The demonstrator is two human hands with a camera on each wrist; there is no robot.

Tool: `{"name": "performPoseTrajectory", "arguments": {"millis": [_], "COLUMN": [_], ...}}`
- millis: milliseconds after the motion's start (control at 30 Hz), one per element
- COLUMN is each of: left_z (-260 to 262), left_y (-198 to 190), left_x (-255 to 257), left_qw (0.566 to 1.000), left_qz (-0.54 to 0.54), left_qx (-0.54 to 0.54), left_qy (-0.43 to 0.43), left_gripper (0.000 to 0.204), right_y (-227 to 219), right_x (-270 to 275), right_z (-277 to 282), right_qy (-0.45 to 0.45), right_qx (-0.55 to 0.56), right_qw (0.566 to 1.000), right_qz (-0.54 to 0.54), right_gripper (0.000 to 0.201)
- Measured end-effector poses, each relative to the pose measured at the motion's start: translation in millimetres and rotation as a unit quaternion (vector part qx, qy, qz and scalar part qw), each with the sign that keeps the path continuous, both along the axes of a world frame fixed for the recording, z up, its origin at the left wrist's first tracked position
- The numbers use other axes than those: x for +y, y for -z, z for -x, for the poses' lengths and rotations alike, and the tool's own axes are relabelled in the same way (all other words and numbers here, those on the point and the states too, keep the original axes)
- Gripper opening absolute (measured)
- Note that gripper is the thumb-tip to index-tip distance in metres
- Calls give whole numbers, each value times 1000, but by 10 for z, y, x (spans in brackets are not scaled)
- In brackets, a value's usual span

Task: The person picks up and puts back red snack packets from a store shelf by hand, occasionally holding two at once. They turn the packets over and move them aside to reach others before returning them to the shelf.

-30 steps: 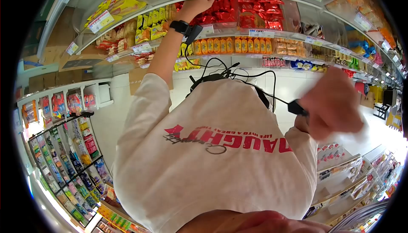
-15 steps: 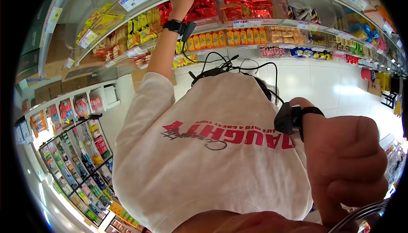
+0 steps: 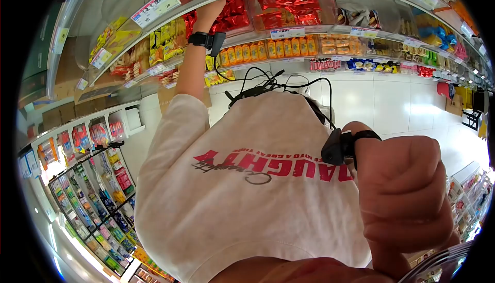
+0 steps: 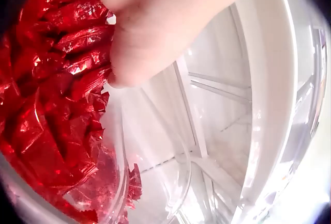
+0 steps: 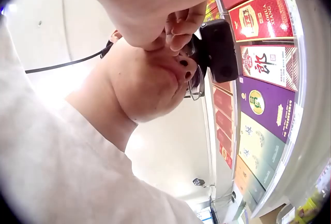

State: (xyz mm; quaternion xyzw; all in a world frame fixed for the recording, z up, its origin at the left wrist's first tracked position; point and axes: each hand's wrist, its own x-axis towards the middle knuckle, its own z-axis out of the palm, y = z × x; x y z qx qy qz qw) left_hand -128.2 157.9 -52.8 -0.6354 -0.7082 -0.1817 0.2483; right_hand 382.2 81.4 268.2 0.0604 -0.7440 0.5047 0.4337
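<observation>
At the upper left of the head view, my left hand (image 3: pixel 210 12) reaches into a shelf bin among red foil packets (image 3: pixel 234 15). In the left wrist view, the hand (image 4: pixel 155 24) lies against the packets (image 4: pixel 62 84); its fingertips are hidden, so any grip cannot be told. My right hand (image 3: pixel 405 195) is raised close to the head camera with its fingers curled. The right wrist view shows this hand (image 5: pixel 155 9) at the face, its bent fingers (image 5: pixel 182 29) near the nose and glasses, with no held object visible.
Clear shelf edges with price labels (image 3: pixel 287 33) curve around the left hand. Orange packs (image 3: pixel 286 47) stand on a tier below. Black cables (image 3: pixel 268 79) run between the wrist devices. Boxes (image 5: pixel 266 102) line a shelf beside the face.
My right hand has come from a blurred position farther out to near the face, fingers curled. The left hand remains at the red packets, shifted left and slightly down in the head view.
</observation>
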Motion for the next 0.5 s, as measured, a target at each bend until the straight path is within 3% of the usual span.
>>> {"name": "performPoseTrajectory", "arguments": {"millis": [67,133,300,367,500], "left_z": [-127,-63,-151,-225,-82], "left_y": [-112,-54,-115,-194,-20], "left_x": [8,5,-13,-29,-3], "left_qw": [992,994,993,988,998], "left_qz": [-112,-86,-55,-79,-38], "left_qx": [-1,57,104,130,46], "left_qy": [61,34,4,5,10], "left_gripper": [23,30,31,30,29], "right_y": [-62,61,118,311,343], "right_x": [-47,-37,22,-88,48], "right_z": [-82,-26,8,111,532], "right_qy": [35,29,36,60,83], "right_qx": [-52,25,47,136,346], "right_qw": [998,999,998,989,934], "right_qz": [16,16,-3,14,-17], "right_gripper": [12,11,10,13,31]}}
